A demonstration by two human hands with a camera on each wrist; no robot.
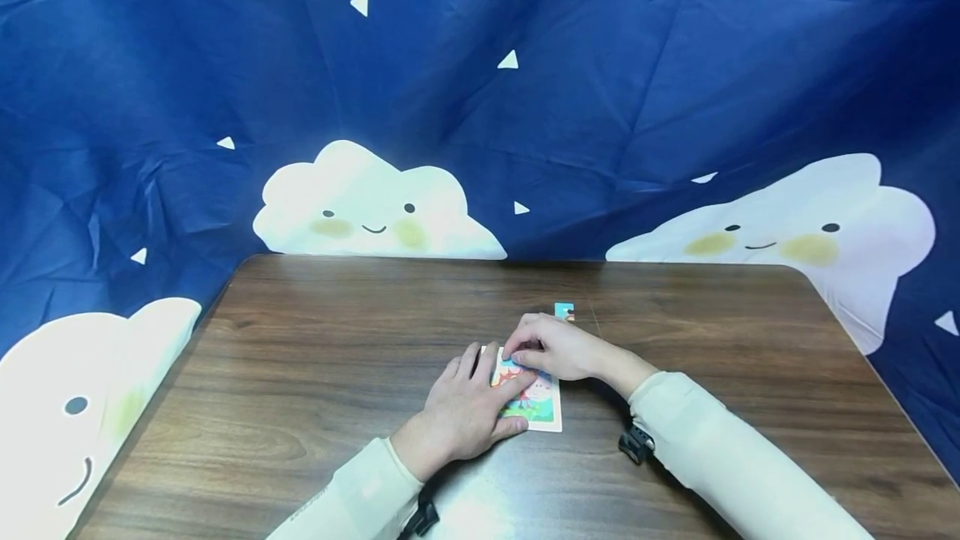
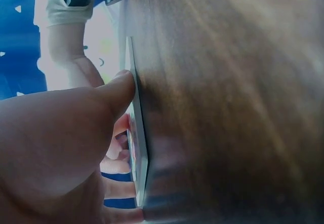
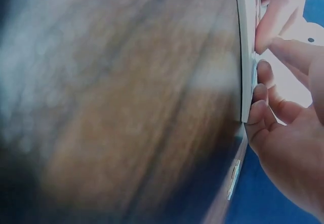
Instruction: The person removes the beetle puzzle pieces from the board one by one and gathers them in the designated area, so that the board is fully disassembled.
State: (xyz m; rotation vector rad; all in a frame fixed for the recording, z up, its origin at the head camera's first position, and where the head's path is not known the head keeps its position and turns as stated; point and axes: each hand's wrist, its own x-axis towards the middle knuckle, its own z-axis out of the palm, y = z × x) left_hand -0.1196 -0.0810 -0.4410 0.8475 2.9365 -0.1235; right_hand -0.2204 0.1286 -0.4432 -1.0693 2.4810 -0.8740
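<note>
A small jigsaw puzzle (image 1: 542, 411) with a pale border and a colourful cartoon picture lies flat on the table. My left hand (image 1: 467, 411) rests on its left side, fingers spread and thumb on the near edge. In the left wrist view the thumb (image 2: 121, 89) touches the board's rim. At the puzzle's top, my right hand (image 1: 558, 348) bends its fingers and thumb down around a bluish puzzle piece (image 1: 509, 360), mostly covered by the fingertips. The right wrist view shows these fingertips (image 3: 260, 92) low against the board, close to a left finger.
One loose puzzle piece (image 1: 564, 309), light blue with some brown, lies on the table beyond my right hand. The brown wooden table (image 1: 337, 340) reaches back to a blue cloth (image 1: 570, 132) printed with white clouds. Both forearms wear dark wrist cameras.
</note>
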